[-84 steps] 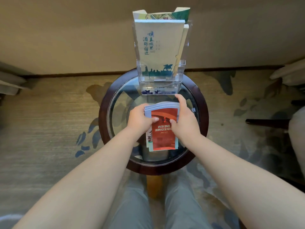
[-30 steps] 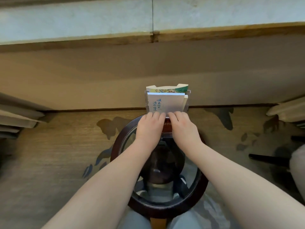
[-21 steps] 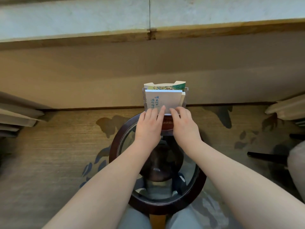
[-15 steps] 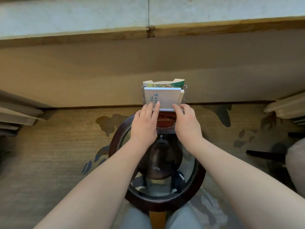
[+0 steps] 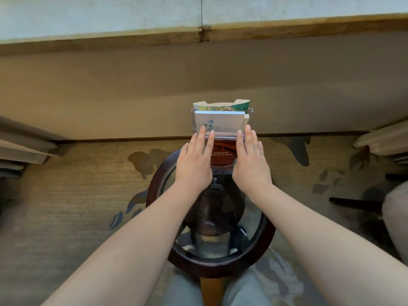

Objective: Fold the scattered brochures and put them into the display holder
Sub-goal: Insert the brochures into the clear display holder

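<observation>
Our left hand and right hand, fingers straight, flank the red brochure in the display holder at 12 o'clock on the counter; we judge it light, floppy paper, best steadied by its side edges.

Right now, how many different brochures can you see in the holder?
3 in the holder: red brochure in the front pocket, white brochure in the pocket behind, green brochure at the back. Further copies may be hidden.
</observation>
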A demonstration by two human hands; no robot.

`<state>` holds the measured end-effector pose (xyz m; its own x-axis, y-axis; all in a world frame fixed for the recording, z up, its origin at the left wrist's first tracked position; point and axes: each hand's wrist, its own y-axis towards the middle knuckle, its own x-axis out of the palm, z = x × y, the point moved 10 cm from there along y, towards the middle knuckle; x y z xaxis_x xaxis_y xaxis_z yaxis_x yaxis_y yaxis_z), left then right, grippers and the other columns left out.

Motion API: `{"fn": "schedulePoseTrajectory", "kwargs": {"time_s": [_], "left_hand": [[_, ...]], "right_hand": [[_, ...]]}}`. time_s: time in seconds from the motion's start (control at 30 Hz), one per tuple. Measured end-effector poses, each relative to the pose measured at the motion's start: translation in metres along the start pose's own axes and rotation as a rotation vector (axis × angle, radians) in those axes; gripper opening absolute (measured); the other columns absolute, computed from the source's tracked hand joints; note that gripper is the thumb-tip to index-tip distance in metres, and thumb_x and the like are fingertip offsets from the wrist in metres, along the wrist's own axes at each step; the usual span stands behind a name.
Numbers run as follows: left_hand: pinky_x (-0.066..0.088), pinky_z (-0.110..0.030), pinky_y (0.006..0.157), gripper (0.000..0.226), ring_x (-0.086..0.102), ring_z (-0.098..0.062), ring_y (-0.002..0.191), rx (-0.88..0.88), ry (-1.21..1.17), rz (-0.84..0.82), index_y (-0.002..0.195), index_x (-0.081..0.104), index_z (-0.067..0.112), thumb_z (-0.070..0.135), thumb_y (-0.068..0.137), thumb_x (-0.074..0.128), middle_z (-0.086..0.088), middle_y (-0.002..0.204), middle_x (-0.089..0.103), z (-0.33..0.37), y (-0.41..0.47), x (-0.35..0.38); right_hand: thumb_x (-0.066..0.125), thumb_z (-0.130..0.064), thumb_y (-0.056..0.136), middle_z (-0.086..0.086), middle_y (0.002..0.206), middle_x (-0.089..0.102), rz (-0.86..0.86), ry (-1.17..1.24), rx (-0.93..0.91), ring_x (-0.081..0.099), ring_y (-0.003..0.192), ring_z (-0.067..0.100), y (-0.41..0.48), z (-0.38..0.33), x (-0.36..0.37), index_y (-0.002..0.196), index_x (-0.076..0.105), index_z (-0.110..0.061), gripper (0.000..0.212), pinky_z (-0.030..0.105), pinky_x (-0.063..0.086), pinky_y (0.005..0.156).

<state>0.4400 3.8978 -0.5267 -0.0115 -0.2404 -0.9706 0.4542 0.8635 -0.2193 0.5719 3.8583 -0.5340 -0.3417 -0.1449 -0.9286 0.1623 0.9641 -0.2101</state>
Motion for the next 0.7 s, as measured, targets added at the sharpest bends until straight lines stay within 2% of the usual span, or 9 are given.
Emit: {"fn": "schedulePoseTrajectory", "kwargs": {"time_s": [0.1,0.2,0.3,0.37,0.43,0.47,0.57,0.7], "left_hand": [[0.026,-0.043,0.125,0.098,0.016,-0.029,0.157,-0.012,-0.018,0.044,0.163,-0.003,0.021,0.032,0.094,0.066,-0.011,0.172,0.003,-0.009,0.001,-0.005],[0.028,-0.042,0.123,0.104,0.018,-0.028,0.157,-0.133,-0.068,0.051,0.163,-0.009,0.02,0.03,0.092,0.067,-0.012,0.172,0.001,-0.03,-0.008,0.0],[0.023,-0.041,0.125,0.101,0.019,-0.026,0.157,-0.229,-0.102,-0.055,0.164,-0.004,0.016,0.03,0.093,0.066,-0.01,0.172,0.007,-0.048,-0.016,0.027],[0.02,-0.042,0.126,0.097,0.02,-0.024,0.157,-0.239,-0.145,-0.186,0.164,0.001,0.014,0.03,0.092,0.064,-0.007,0.172,0.012,-0.048,-0.018,0.053],[0.018,-0.043,0.128,0.099,0.018,-0.022,0.157,-0.252,-0.199,-0.266,0.165,0.001,0.016,0.028,0.091,0.066,-0.005,0.173,0.01,-0.045,-0.02,0.073],[0.018,-0.045,0.128,0.1,0.016,-0.021,0.158,-0.25,-0.215,-0.285,0.165,-0.001,0.017,0.028,0.091,0.066,-0.004,0.173,0.008,-0.042,-0.02,0.08],[0.017,-0.046,0.128,0.1,0.013,-0.021,0.158,-0.256,-0.23,-0.315,0.164,-0.005,0.017,0.029,0.093,0.065,-0.002,0.173,0.0,-0.035,-0.019,0.091],[0.017,-0.045,0.128,0.099,0.008,-0.02,0.159,-0.271,-0.213,-0.319,0.164,-0.007,0.017,0.03,0.095,0.063,-0.002,0.173,-0.007,-0.034,-0.016,0.096]], "right_hand": [[0.06,-0.018,0.102,0.008,0.174,-0.013,0.006,0.06,0.007,-0.011,0.161,0.023,0.001,0.003,-0.005,0.166,-0.005,-0.015,0.091,0.041,0.002,0.13],[0.058,-0.014,0.102,0.004,0.174,-0.014,0.023,0.182,0.149,-0.009,0.161,0.021,-0.004,0.022,-0.005,0.166,-0.009,-0.018,0.092,0.044,0.013,0.131],[0.063,-0.011,0.099,-0.001,0.174,-0.013,-0.143,0.298,0.326,-0.002,0.161,0.023,-0.015,0.047,0.028,0.165,-0.014,-0.023,0.102,0.048,0.023,0.128],[0.065,-0.011,0.097,0.001,0.175,-0.004,-0.304,0.366,0.379,0.012,0.16,0.029,-0.023,0.055,0.055,0.165,-0.014,-0.022,0.104,0.049,0.03,0.126],[0.063,-0.012,0.097,0.004,0.175,0.003,-0.381,0.356,0.364,0.024,0.157,0.031,-0.026,0.054,0.072,0.165,-0.011,-0.02,0.101,0.048,0.035,0.123],[0.062,-0.013,0.097,0.005,0.175,0.006,-0.386,0.344,0.346,0.024,0.157,0.03,-0.025,0.053,0.077,0.166,-0.008,-0.019,0.099,0.046,0.034,0.123],[0.06,-0.013,0.097,0.006,0.175,0.009,-0.372,0.331,0.299,0.02,0.159,0.028,-0.021,0.044,0.083,0.167,0.0,-0.016,0.092,0.044,0.029,0.125],[0.062,-0.013,0.094,0.005,0.174,0.014,-0.327,0.358,0.33,0.033,0.154,0.029,-0.018,0.044,0.085,0.167,0.005,-0.019,0.092,0.046,0.037,0.122]]}}
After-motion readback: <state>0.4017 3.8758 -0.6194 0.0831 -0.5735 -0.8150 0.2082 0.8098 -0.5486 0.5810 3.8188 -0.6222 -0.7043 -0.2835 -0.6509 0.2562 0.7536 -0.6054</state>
